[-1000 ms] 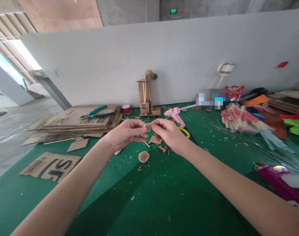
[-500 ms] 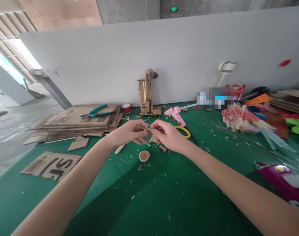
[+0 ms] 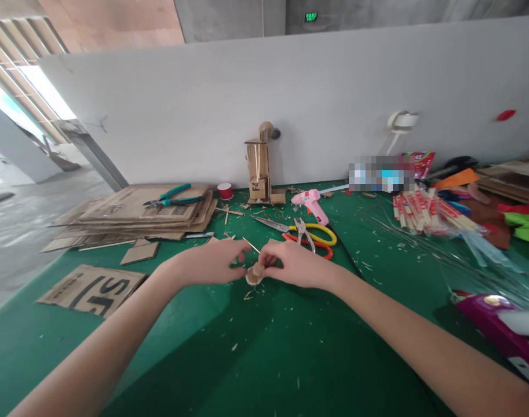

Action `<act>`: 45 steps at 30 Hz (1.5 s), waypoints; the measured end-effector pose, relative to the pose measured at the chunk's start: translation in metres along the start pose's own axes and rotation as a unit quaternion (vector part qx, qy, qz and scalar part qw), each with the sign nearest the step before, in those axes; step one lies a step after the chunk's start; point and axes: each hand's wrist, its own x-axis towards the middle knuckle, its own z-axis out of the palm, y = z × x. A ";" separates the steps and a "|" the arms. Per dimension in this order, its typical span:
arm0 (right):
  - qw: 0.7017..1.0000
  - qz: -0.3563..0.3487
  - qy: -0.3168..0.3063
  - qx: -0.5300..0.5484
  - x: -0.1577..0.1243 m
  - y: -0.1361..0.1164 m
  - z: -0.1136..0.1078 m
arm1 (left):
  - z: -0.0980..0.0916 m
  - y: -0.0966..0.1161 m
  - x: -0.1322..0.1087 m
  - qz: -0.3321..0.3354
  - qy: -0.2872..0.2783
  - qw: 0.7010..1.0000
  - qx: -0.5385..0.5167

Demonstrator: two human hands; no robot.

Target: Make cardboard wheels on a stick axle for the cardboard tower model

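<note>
My right hand (image 3: 296,263) pinches a small round cardboard piece (image 3: 258,269) between thumb and fingertips. It is held at a larger cardboard disc (image 3: 251,280) with a pale edge, which lies on the green tabletop; I cannot tell whether the two touch. Left of the disc is my left hand (image 3: 212,262), thumb and fingers apart, holding nothing. A thin wooden stick (image 3: 250,244) shows between the hands. Just beyond my right hand lie scissors (image 3: 318,234) with yellow and orange handles and a pair of pliers (image 3: 305,234).
A cardboard model (image 3: 258,168) stands against the grey partition (image 3: 194,116). A pink glue gun (image 3: 312,204) and a red ribbon spool (image 3: 225,191) flank it. Stacked cardboard (image 3: 134,211) bearing teal-handled pliers (image 3: 172,198) is at left; packaged sticks (image 3: 420,211) and wires are at right.
Both hands have come down and nearer, bringing the small round piece to the larger disc. My left hand has come away from the piece. The scissors and pliers behind are now uncovered.
</note>
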 end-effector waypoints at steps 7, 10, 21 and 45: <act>0.992 -0.043 0.003 -0.119 -0.001 -0.003 0.007 | 0.021 -0.006 -0.005 0.025 0.008 1.000 -0.014; 0.989 -0.066 0.009 -0.128 0.001 -0.003 0.009 | 0.021 -0.008 -0.002 0.029 0.014 0.999 -0.027; 0.976 -0.094 0.007 -0.196 0.001 0.003 0.014 | 0.023 -0.005 -0.002 0.049 0.006 0.999 -0.022; 0.996 -0.019 0.053 -0.074 0.002 0.008 0.009 | 0.027 -0.022 0.006 0.048 0.087 0.983 -0.152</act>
